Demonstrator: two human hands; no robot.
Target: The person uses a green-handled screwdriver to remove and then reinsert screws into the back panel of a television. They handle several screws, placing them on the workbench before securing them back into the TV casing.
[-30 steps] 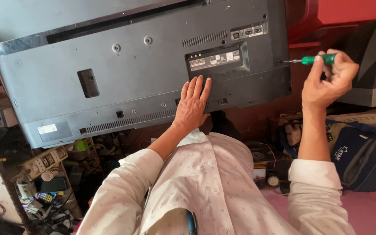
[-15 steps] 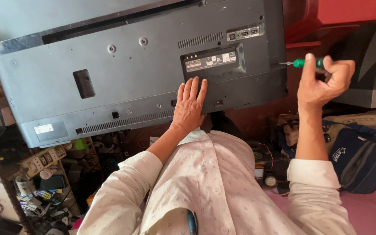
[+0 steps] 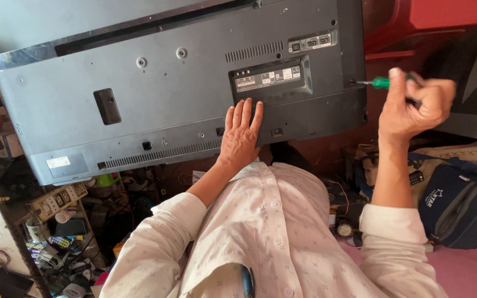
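at television back (image 3: 167, 105) | left hand (image 3: 239, 135) flat | right hand (image 3: 415, 102) grips screwdriver (image 3: 382, 83)

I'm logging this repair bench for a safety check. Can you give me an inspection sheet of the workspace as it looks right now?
Surface: no bench top in view; the TV stands with its grey back panel facing the person.
Job's things: TV back with vents and a port bay; green-handled screwdriver, tip at the panel's right edge.
Clutter: power strip, cup and small electronics parts piled lower left; dark blue bag at right.
Hands: left hand flat on the panel below the port bay; right hand closed around the screwdriver.
Cables: thin wires under the TV and a loose one near the right elbow.
Surroundings: red furniture behind the TV, pink floor at lower right.
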